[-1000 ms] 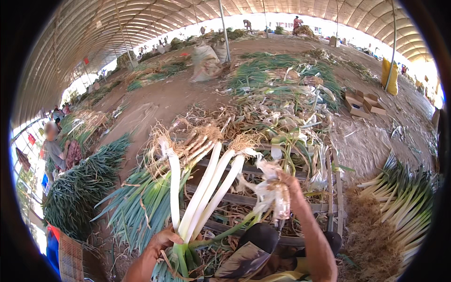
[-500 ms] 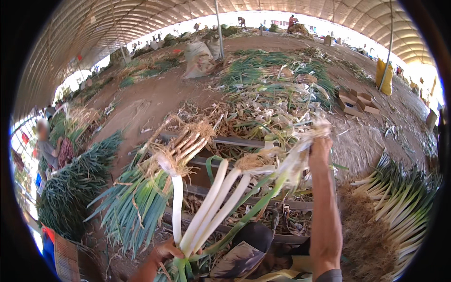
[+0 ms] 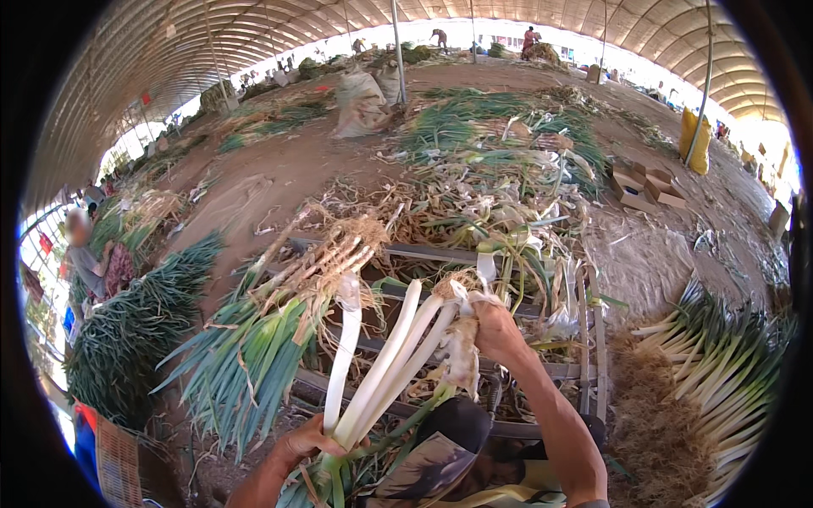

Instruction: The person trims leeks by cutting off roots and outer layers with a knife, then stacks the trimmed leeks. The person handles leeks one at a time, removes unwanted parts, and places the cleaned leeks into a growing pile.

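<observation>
My left hand (image 3: 306,441) grips a small bunch of leeks (image 3: 378,366) at the green end, low in the view, with the white stalks pointing up and away. At the root end of that bunch my right hand (image 3: 495,332) is closed around the pale outer skin and roots of one stalk. Straggly roots and loose white peel (image 3: 461,351) hang beside my fingers. Under the bunch runs a metal frame (image 3: 440,254) of grey bars.
Unpeeled leeks with muddy roots (image 3: 279,313) lie across the frame on my left. Peeled leeks (image 3: 720,364) are stacked at right, green tops (image 3: 135,330) heaped at left. Peelings (image 3: 508,195) cover the ground ahead. A seated person (image 3: 89,254) is far left; cardboard boxes (image 3: 648,186) lie at right.
My right hand, raised high with a strip of peel half a second ago, has come back down onto the root end of the bunch. The left hand keeps its hold.
</observation>
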The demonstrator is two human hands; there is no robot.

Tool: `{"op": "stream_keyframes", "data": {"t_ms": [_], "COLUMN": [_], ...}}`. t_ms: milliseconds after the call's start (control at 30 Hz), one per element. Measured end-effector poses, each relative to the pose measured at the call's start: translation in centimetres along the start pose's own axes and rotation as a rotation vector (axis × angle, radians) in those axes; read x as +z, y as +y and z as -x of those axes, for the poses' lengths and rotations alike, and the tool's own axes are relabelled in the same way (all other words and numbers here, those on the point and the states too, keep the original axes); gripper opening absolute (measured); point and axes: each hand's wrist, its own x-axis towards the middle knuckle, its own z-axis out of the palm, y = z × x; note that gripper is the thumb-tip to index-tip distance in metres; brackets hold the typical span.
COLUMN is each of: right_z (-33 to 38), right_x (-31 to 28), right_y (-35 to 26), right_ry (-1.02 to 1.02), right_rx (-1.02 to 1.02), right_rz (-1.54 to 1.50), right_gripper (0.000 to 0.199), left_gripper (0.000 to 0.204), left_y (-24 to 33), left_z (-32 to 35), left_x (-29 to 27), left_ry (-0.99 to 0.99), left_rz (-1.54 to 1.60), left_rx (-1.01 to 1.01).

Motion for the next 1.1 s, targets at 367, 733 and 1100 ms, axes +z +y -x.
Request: {"op": "stream_keyframes", "data": {"t_ms": [367,733,1100], "right_z": [-4.5,-1.0,-2.5], "right_x": [-9.8,-2.3,0.5], "right_y": [4.8,1.1,-12.2], "right_ry": [0.055,-0.371,-0.410], "right_rx": [0.530,0.340,-0.132], "right_rz": [-0.565,0.135,-0.120], "right_gripper": [0.020,0.018,0.059], "left_gripper": [0.080,0.093,0.061], "left_y": [-2.2,0.4,10.5], "left_z": [1.2,1.5,1.7], "left_x": [-1.5,-2.4,-2.9], "left_ry": [-0.023,0.067,0.174], "left_rz": [0.048,-0.058,-0.096], "left_rx": [-0.034,0.124,0.426]}}
